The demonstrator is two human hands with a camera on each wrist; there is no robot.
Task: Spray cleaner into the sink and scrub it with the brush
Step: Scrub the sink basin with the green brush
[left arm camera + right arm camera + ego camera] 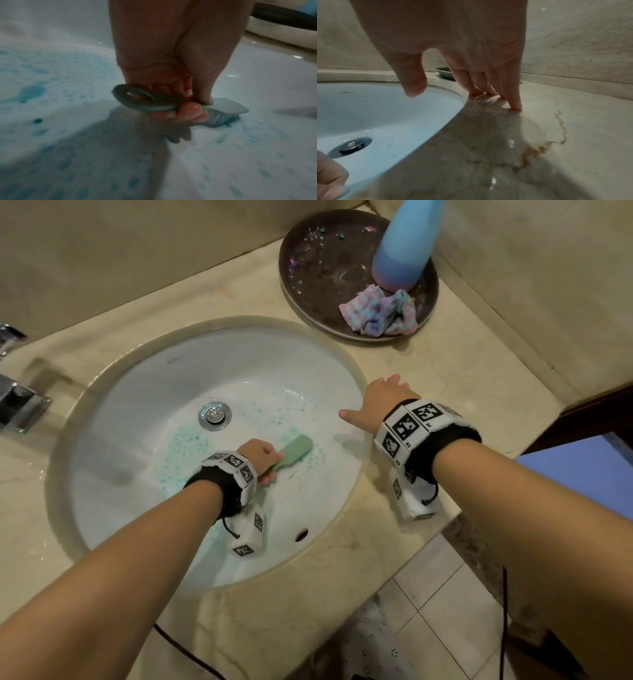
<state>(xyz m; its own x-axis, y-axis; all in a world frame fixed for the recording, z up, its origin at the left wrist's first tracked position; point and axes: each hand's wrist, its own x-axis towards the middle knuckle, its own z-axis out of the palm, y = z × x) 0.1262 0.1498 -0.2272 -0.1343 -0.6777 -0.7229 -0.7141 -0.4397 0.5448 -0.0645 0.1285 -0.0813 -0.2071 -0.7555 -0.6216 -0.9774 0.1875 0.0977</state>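
Note:
A round white sink (178, 378) is set into a beige marble counter; blue-green cleaner foam (185, 446) speckles its bottom around the chrome drain (214, 415). My left hand (262, 455) grips the handle of a pale green brush (296, 451), whose bristles (221, 120) press on the basin floor right of the drain. In the left wrist view the fingers curl round the brush handle (137, 98). My right hand (380, 402) rests flat and open on the counter at the sink's right rim, fingertips (515, 105) touching the stone, thumb over the basin.
A dark round tray (308, 278) at the back right holds a blue bottle (404, 244) and a crumpled pastel cloth (380, 309). A chrome tap (20, 402) juts in at the left. Walls close the back and right; tiled floor (445, 611) lies below the counter edge.

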